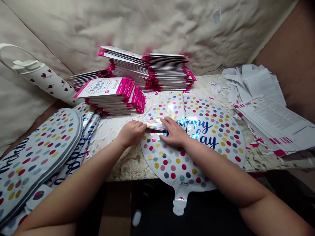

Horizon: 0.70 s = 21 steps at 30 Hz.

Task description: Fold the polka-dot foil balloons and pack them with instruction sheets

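Note:
A flat foil balloon (172, 160) with coloured dots and blue "Happy Birthday" lettering lies on the table, its neck hanging over the front edge. Part of its upper left is doubled over into a flap. My left hand (133, 132) is closed in a pinch at the left end of the flap's lower edge. With fingers stretched out, my right hand (173, 131) rests on the flap and the balloon's middle, covering some of the lettering. Whatever lies under the flap is hidden.
Stacks of pink-and-white packets (169, 72) stand at the back, with another packet pile (110, 95) in front. More flat balloons (49, 147) overlap at left, near a white heart-patterned bag (46, 78). Printed sheets (275, 121) and paper scraps (256, 78) lie at right.

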Each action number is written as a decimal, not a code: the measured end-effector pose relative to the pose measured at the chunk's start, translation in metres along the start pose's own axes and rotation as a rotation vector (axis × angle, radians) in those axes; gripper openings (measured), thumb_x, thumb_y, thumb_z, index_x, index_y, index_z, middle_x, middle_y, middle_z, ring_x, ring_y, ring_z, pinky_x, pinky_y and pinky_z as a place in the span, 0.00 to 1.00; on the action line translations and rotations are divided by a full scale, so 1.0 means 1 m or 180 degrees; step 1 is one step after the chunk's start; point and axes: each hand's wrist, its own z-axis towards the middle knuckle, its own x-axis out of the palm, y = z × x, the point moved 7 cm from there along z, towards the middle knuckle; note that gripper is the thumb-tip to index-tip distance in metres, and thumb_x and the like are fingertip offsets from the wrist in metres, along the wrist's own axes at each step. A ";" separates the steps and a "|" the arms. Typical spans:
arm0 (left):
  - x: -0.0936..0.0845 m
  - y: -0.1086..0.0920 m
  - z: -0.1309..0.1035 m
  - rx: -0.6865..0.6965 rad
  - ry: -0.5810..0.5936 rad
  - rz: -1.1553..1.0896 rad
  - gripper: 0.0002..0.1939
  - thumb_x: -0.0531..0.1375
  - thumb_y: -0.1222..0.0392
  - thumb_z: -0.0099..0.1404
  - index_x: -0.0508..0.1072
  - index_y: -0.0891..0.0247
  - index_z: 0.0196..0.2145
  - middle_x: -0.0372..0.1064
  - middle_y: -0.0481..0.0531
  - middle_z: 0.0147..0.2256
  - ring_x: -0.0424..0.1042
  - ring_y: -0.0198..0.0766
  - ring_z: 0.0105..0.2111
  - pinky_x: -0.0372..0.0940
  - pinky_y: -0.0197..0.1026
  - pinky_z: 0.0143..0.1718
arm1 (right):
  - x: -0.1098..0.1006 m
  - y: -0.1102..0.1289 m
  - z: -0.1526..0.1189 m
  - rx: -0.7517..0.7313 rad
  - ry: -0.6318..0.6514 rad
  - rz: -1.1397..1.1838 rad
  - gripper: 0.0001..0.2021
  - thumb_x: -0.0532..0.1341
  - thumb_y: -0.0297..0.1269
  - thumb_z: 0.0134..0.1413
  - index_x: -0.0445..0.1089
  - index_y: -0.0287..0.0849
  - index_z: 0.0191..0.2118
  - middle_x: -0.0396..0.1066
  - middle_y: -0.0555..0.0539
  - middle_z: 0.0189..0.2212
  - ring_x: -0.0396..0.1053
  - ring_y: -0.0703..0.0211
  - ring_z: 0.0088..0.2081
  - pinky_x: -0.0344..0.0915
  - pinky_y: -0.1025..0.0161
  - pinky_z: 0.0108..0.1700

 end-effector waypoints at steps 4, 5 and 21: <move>-0.019 -0.011 -0.001 -0.0159 -0.0519 0.0368 0.12 0.49 0.63 0.63 0.73 0.63 0.34 0.70 0.61 0.33 0.67 0.47 0.36 0.60 0.50 0.42 | 0.000 0.011 0.003 0.0160 -0.0202 -0.0411 0.23 0.52 0.37 0.56 0.58 0.30 0.56 0.63 0.34 0.51 0.59 0.49 0.53 0.56 0.59 0.56; -0.018 -0.020 -0.002 -0.0057 -0.0558 0.0361 0.13 0.48 0.63 0.63 0.73 0.63 0.34 0.70 0.60 0.34 0.67 0.47 0.37 0.60 0.49 0.43 | 0.003 0.015 0.005 0.0179 -0.0210 -0.0483 0.20 0.49 0.32 0.57 0.60 0.30 0.54 0.65 0.34 0.48 0.61 0.50 0.51 0.56 0.59 0.55; 0.028 0.000 -0.012 -0.1031 0.0440 -0.0543 0.36 0.47 0.37 0.62 0.57 0.62 0.60 0.52 0.60 0.60 0.52 0.55 0.59 0.54 0.53 0.55 | -0.180 -0.040 -0.106 -0.0695 -0.2152 -0.1234 0.15 0.49 0.28 0.60 0.64 0.34 0.51 0.71 0.39 0.44 0.68 0.56 0.48 0.65 0.58 0.47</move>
